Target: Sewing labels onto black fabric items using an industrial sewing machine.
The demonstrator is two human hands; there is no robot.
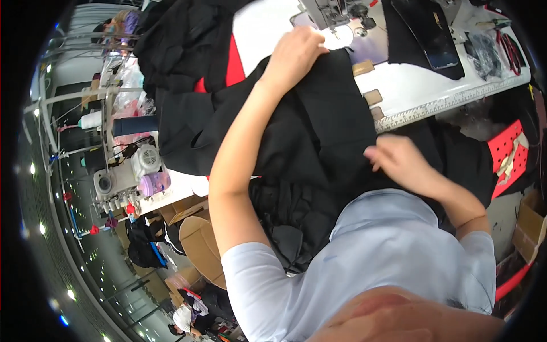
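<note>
Nearest: my light blue shirt point(387, 239), with black cloth point(342, 108) bunched in front of it and spreading far and left, up onto the white table point(410, 85). My right hand point(401, 162) is near, at the right part of the cloth; fingers curled, thumb toward the left, a bit blurred. Can't make out if it has a fold between the fingertips or just rests there. Red perforated panel point(507, 157) off to the right; cardboard box point(530, 225) nearer on that side. Brown round-edged board point(202, 251) to the left, near.

Farther: ruler strip point(450, 106) along the table's near edge, right side. Red fabric point(235, 60) shows among the dark folds, left of my arm. Purple container point(155, 183) farther left.

Far: my left hand point(296, 54) on the cloth's far edge, fingers bent, tips down just beside the sewing machine point(327, 14); pinching or only pressing, can't make out. Phone point(427, 31) right of the machine, on a dark fabric piece point(399, 45); clear plastic bag point(484, 54) farther right.
</note>
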